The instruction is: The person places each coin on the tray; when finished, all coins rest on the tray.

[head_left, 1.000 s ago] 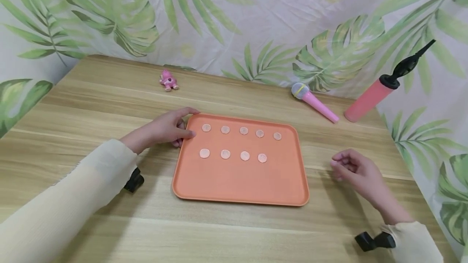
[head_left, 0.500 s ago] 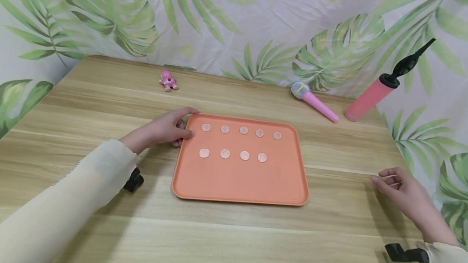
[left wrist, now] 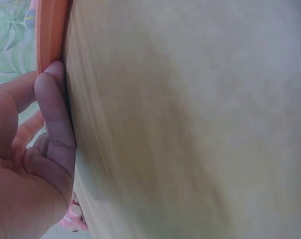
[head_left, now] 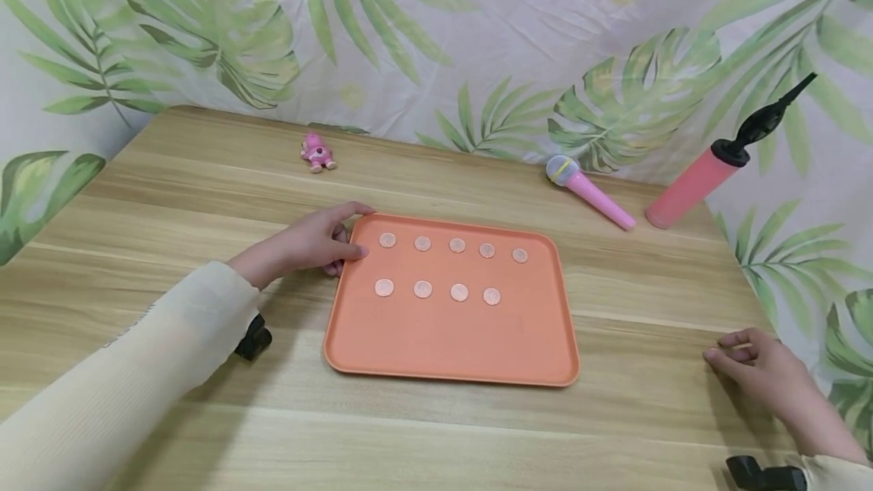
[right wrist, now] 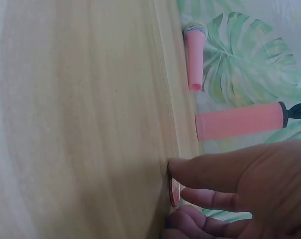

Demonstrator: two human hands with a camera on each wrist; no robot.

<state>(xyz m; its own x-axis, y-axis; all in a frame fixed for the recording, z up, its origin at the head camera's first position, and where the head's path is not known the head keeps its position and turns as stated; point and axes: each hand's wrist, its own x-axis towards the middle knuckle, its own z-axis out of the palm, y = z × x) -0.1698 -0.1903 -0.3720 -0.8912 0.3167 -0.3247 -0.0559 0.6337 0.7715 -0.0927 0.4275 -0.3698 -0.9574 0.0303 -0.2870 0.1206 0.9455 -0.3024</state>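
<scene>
My left hand (head_left: 315, 241) grips the left rim of an orange tray (head_left: 450, 347), thumb over the edge. In the left wrist view, fingertips press against the orange tray edge (left wrist: 51, 35). Two rows of round copper-coloured coins (head_left: 423, 289) lie flat on the tray, the longer row at the back. Well to the right of the tray, low over the table, is my right hand (head_left: 771, 373). The right wrist view shows a copper-coloured coin (right wrist: 175, 193) on edge, pinched between its thumb and fingers near the wood. From the head view that coin is hidden.
A small pink figurine (head_left: 317, 153) sits at the back left of the wooden table (head_left: 436, 453). Toward the back right lie a pink toy microphone (head_left: 589, 192) and a standing pink hand pump (head_left: 696, 186) with a black nozzle. A leaf-patterned cloth (head_left: 505, 36) hangs behind.
My right hand has moved right and nearer to me, away from the tray, and slowed over the last half second. The left hand, tray and coins on it stay put.
</scene>
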